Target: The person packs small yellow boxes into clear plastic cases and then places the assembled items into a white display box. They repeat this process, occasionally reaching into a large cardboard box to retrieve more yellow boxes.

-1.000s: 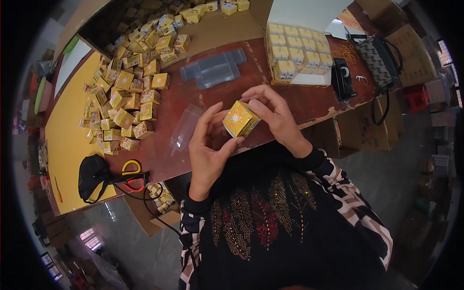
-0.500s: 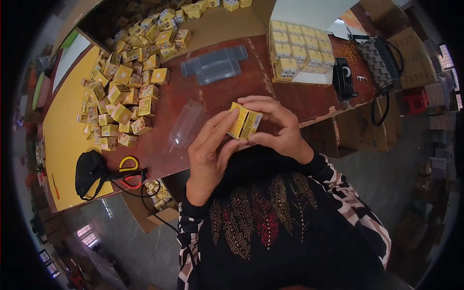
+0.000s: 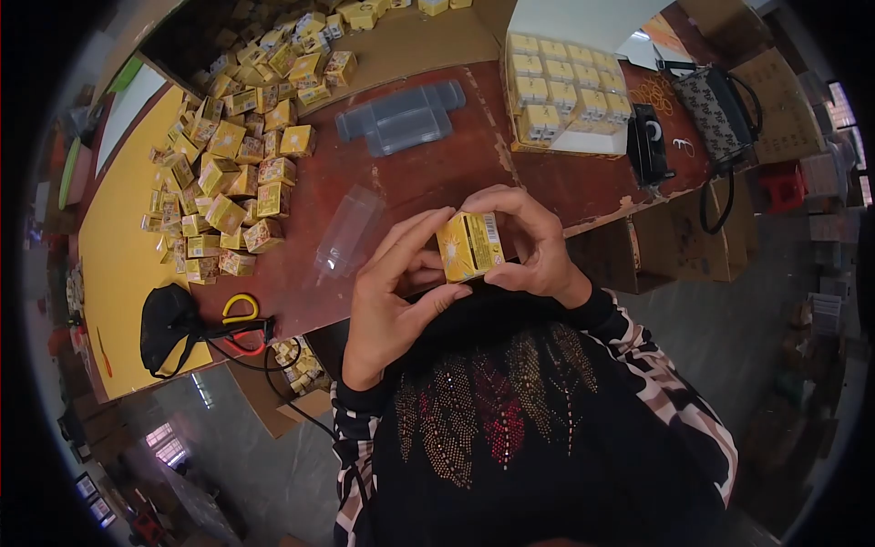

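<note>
right hand [image 3: 550, 253] and left hand [image 3: 387, 296] hold a small yellow box [image 3: 468, 248] between their fingertips.
its barcoded side faces the right hand; beyond the left hand, a clear plastic piece [image 3: 351, 228] lies on the tabletop [image 3: 570, 182].

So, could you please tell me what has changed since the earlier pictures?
The yellow box, between the left hand and the right hand, has turned so its barcode shows, and sits slightly lower in view. It remains held. The loose boxes and clear plastic pieces stayed put.
</note>
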Action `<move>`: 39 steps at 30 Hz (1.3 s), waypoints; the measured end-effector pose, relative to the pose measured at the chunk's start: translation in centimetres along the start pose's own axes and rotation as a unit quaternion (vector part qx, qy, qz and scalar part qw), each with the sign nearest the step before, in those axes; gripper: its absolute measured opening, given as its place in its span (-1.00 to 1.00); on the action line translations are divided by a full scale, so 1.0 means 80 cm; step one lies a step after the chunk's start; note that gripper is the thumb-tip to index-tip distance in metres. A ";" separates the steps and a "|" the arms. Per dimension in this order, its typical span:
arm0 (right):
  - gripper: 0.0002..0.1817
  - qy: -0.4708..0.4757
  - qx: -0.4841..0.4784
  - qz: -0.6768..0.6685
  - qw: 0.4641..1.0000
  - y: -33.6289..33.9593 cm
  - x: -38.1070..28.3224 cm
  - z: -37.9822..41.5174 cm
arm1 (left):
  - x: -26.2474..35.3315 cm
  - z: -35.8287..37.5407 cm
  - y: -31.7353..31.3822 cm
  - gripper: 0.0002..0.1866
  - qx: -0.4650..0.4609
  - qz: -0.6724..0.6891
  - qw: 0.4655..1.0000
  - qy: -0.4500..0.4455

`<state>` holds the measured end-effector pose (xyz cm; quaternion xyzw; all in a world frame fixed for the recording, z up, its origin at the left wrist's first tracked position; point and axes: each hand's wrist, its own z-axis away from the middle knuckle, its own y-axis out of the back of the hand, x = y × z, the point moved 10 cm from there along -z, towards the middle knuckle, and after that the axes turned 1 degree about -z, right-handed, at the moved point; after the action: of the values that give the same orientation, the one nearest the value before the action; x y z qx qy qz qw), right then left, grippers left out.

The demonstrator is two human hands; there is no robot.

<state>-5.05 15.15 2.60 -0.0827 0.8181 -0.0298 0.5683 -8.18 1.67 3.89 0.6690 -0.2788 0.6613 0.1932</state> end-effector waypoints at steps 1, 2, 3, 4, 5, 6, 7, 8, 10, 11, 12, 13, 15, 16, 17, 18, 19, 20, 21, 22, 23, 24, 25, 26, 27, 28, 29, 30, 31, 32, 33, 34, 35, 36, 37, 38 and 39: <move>-0.25 0.000 0.000 0.000 1.000 0.000 0.000 0.000 | -0.003 0.000 0.000 -0.33 0.000 0.000 1.000 0.001; -0.27 -0.005 0.003 -0.016 1.000 0.000 -0.001 -0.002 | -0.007 0.000 0.002 -0.33 0.008 0.007 1.000 -0.001; -0.28 -0.010 0.006 -0.031 0.999 0.000 -0.002 -0.004 | -0.009 -0.001 0.004 -0.34 0.016 0.014 1.000 -0.002; -0.28 -0.010 0.006 -0.031 0.999 0.002 -0.005 -0.006 | -0.009 -0.001 0.004 -0.34 0.015 0.014 1.000 -0.002; -0.30 0.007 -0.013 0.016 1.000 0.000 -0.013 -0.009 | -0.005 0.000 0.007 -0.34 0.022 -0.026 0.999 -0.017; -0.32 0.023 -0.033 0.063 0.997 -0.004 -0.018 -0.010 | -0.001 0.000 0.008 -0.35 0.028 -0.067 0.997 -0.032; -0.32 0.023 -0.033 0.063 0.997 -0.003 -0.017 -0.010 | 0.000 0.001 0.008 -0.35 0.028 -0.067 0.997 -0.032; -0.34 0.010 -0.038 0.050 0.998 -0.004 -0.014 -0.010 | 0.004 0.001 0.007 -0.34 0.029 -0.095 0.994 -0.036; -0.35 -0.002 -0.043 0.037 0.998 -0.005 -0.010 -0.009 | 0.007 0.001 0.008 -0.34 0.029 -0.125 0.991 -0.041; -0.35 -0.008 -0.040 0.003 0.999 -0.005 -0.006 -0.009 | 0.015 0.001 0.007 -0.33 0.022 -0.186 0.980 -0.071; -0.35 -0.014 -0.037 -0.031 0.999 -0.005 -0.002 -0.008 | 0.021 0.003 0.003 -0.32 0.015 -0.247 0.964 -0.102; -0.35 -0.014 -0.037 -0.031 0.999 -0.006 -0.001 -0.008 | 0.019 0.003 0.002 -0.32 0.015 -0.247 0.964 -0.101; -0.35 -0.022 -0.017 -0.078 0.997 -0.003 0.002 -0.007 | 0.010 0.003 0.003 -0.32 0.037 -0.178 0.980 -0.085; -0.35 -0.022 -0.017 -0.078 0.997 -0.002 0.003 -0.007 | 0.010 0.002 -0.002 -0.32 0.037 -0.178 0.980 -0.086; -0.35 -0.010 -0.008 -0.086 0.996 0.002 0.003 -0.008 | 0.004 0.001 -0.002 -0.31 0.052 -0.081 0.993 -0.062; -0.35 0.002 0.000 -0.094 0.996 0.006 0.002 -0.008 | -0.004 0.001 0.000 -0.31 0.066 0.017 0.997 -0.037; -0.35 0.002 0.001 -0.093 0.996 0.007 0.006 -0.007 | -0.006 0.001 0.000 -0.31 0.066 0.017 0.997 -0.037; -0.34 -0.003 0.008 -0.108 0.994 0.009 0.012 -0.005 | -0.011 0.003 0.001 -0.30 0.064 0.025 0.997 -0.035; -0.33 -0.009 0.014 -0.122 0.992 0.010 0.016 -0.005 | -0.017 0.004 0.002 -0.29 0.063 0.033 0.997 -0.033; -0.33 -0.010 0.014 -0.123 0.992 0.008 0.016 -0.005 | -0.021 0.004 0.002 -0.29 0.064 0.033 0.997 -0.032; -0.32 -0.021 0.021 -0.140 0.990 0.007 0.019 -0.005 | -0.021 0.003 0.003 -0.31 0.068 0.055 0.995 -0.051; -0.30 -0.031 0.028 -0.157 0.987 0.007 0.022 -0.005 | -0.019 0.002 0.004 -0.32 0.071 0.077 0.992 -0.071; -0.30 -0.030 0.028 -0.156 0.987 0.007 0.022 -0.005 | -0.021 0.002 0.004 -0.32 0.071 0.077 0.992 -0.071; -0.29 -0.034 0.028 -0.158 0.987 0.006 0.023 -0.006 | -0.021 0.002 0.005 -0.33 0.073 0.086 0.991 -0.078; -0.29 -0.038 0.028 -0.159 0.986 0.006 0.024 -0.006 | -0.021 0.002 0.006 -0.34 0.075 0.096 0.989 -0.083; -0.29 -0.037 0.027 -0.159 0.986 0.006 0.021 -0.007 | -0.020 0.002 0.007 -0.34 0.075 0.096 0.989 -0.084; -0.29 -0.053 0.026 -0.150 0.987 0.004 0.019 -0.008 | -0.016 0.002 0.008 -0.36 0.077 0.073 0.990 -0.088; -0.30 -0.068 0.025 -0.142 0.987 0.003 0.020 -0.008 | -0.014 0.003 0.009 -0.37 0.079 0.051 0.991 -0.091; -0.30 -0.068 0.025 -0.142 0.987 0.004 0.021 -0.008 | -0.014 0.003 0.010 -0.37 0.079 0.051 0.991 -0.091; -0.30 -0.068 0.020 -0.137 0.988 0.005 0.022 -0.009 | -0.014 0.003 0.010 -0.38 0.080 0.038 0.992 -0.091; -0.30 -0.067 0.016 -0.131 0.989 0.005 0.022 -0.009 | -0.013 0.003 0.010 -0.40 0.081 0.025 0.992 -0.093; -0.30 -0.066 0.016 -0.131 0.989 0.005 0.023 -0.009 | -0.013 0.001 0.010 -0.40 0.080 0.025 0.992 -0.094; -0.32 -0.067 0.017 -0.137 0.988 0.005 0.025 -0.009 | -0.017 0.000 0.011 -0.41 0.080 0.032 0.993 -0.082; -0.35 -0.067 0.018 -0.143 0.987 0.004 0.027 -0.009 | -0.021 -0.002 0.011 -0.42 0.080 0.039 0.994 -0.071; -0.35 -0.067 0.017 -0.143 0.987 0.001 0.025 -0.010 | -0.022 -0.003 0.012 -0.42 0.080 0.038 0.993 -0.072; -0.38 -0.075 0.035 -0.136 0.987 0.000 0.025 -0.010 | -0.028 -0.004 0.013 -0.42 0.086 0.057 0.993 -0.058; -0.40 -0.084 0.054 -0.129 0.987 0.002 0.025 -0.010 | -0.032 -0.004 0.014 -0.42 0.092 0.076 0.992 -0.043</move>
<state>-6.47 14.90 1.01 -0.1587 0.7471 -0.1396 0.6302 -9.08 1.32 1.20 0.6884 -0.2750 0.6677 0.0678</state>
